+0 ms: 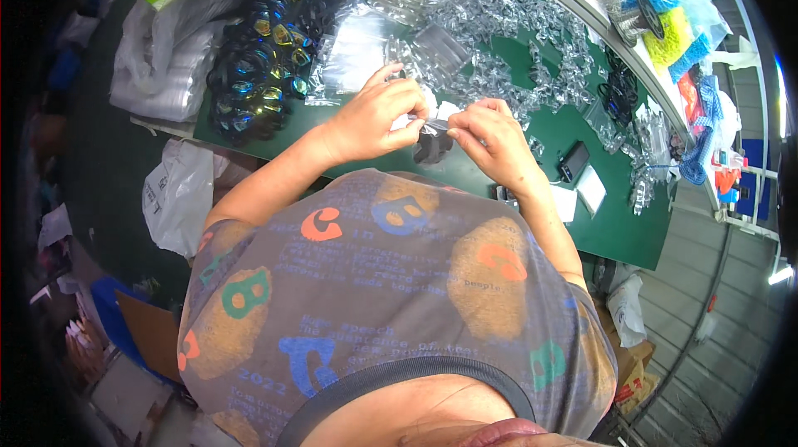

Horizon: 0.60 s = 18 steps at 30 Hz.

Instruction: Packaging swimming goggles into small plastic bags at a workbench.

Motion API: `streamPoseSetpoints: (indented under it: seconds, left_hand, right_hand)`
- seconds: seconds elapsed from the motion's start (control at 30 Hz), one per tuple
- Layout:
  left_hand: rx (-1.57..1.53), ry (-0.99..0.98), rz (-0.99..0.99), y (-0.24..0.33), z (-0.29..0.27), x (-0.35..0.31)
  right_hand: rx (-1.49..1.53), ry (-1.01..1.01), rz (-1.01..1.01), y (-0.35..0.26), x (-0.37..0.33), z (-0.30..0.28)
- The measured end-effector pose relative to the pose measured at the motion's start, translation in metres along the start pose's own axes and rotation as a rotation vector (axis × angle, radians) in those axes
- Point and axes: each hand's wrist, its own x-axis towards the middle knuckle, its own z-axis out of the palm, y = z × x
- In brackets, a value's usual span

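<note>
your left hand (376,116) and right hand (495,141) pinch a dark item (432,149) at twelve o'clock, seemingly unfinished; whether the glossy pile (274,44) (eleven o'clock) and clear pieces (499,19) (one o'clock) are done is unclear.

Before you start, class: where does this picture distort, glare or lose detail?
Head view: shelf edge bows, corners go black; head view: clear sleeves glare white; head view: detail on the dark item between left hand and right hand too small to tell.
</note>
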Motion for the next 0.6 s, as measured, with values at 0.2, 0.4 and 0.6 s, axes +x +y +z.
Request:
streamPoseSetpoints:
  seconds: [0.2,0.4,0.6]
  left_hand:
    - [-0.008,0.043,0.056,0.025,0.009,0.003]
    - [0.018,0.094,0.041,0.048,0.024,0.008]
    - [0.074,0.058,0.053,0.063,0.038,0.014]
  right_hand:
    - [0.028,-0.057,-0.044,-0.002,-0.015,-0.014]
    - [0.028,-0.023,-0.11,0.0,-0.028,-0.027]
    - [0.034,-0.061,-0.111,0.005,-0.045,-0.036]
